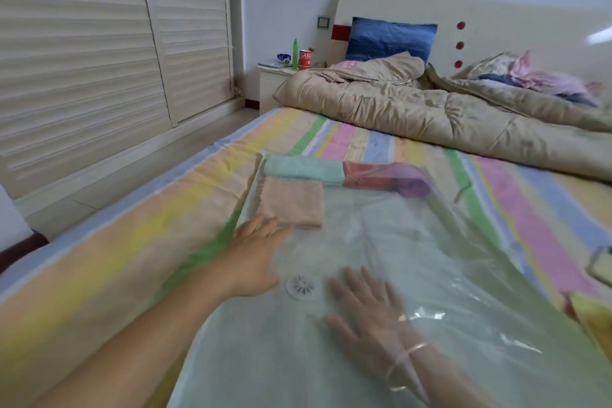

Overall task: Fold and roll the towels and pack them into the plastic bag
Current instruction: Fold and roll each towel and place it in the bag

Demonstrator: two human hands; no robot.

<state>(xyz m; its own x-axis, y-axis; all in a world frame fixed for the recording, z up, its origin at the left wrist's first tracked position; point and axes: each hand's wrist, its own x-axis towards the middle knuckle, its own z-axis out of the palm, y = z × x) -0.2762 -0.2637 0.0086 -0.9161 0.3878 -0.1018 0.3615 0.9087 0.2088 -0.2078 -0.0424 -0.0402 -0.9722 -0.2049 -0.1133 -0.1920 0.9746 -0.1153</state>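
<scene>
L hand [258, 252] flat, straight fingertips [280, 228] at pink towel [291, 202] near edge; R hand [367, 311] splayed in bag [447, 242].

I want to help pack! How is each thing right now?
Plastic bag: lying flat on the bed, towels at its far end.
Green towel: rolled, inside the bag.
Pink towel: folded flat, inside the bag.
Red towel: inside the bag, shape unclear.
Purple towel: inside the bag too.
Left hand: fingers straight, resting on the bag.
Right hand: fingers spread, under the plastic.

Four towels [291, 202] in one plastic bag [447, 252]
</scene>
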